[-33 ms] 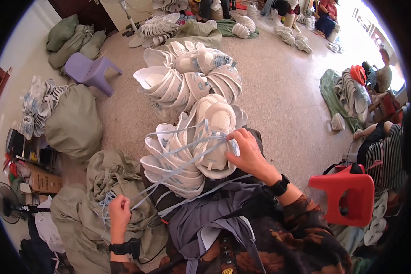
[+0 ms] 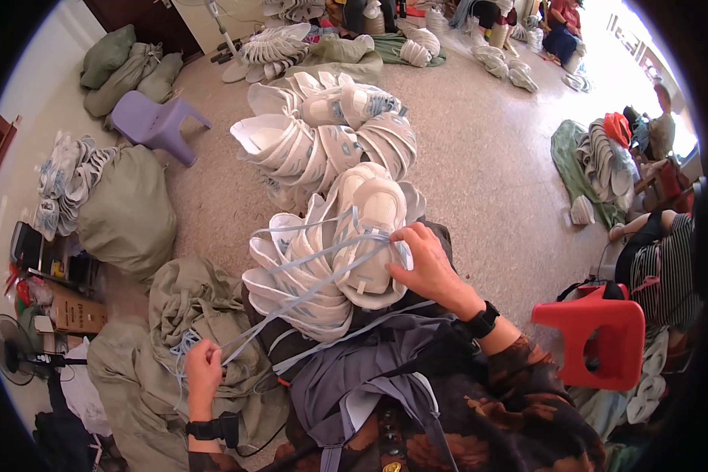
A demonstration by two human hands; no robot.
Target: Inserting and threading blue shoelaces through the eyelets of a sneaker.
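Observation:
A stack of nested white shoe uppers lies across my lap, with one white shoe upper (image 2: pixel 370 236) on top, toe pointing away from me. Pale blue shoelace (image 2: pixel 295 300) runs from its eyelets toward my left hand (image 2: pixel 204 363), stretched almost straight. That hand is closed in a pinch around the lace, at lower left above the green cloth. My right hand (image 2: pixel 425 259) grips the upper's right side, fingertips at the eyelets where the lace comes out. More blue laces (image 2: pixel 185 346) hang in a loose bunch behind my left hand.
Beyond my lap stands a larger pile of nested uppers (image 2: pixel 330 141). Green sacks (image 2: pixel 130 212) and a purple chair (image 2: pixel 157 124) are on the left, a black fan (image 2: pixel 12 350) at lower left. A red stool (image 2: pixel 598 334) stands right, near a person in striped clothing (image 2: pixel 661 275).
My left hand has shifted very slightly downward with the lace. The right hand and the shoe upper have stayed in place.

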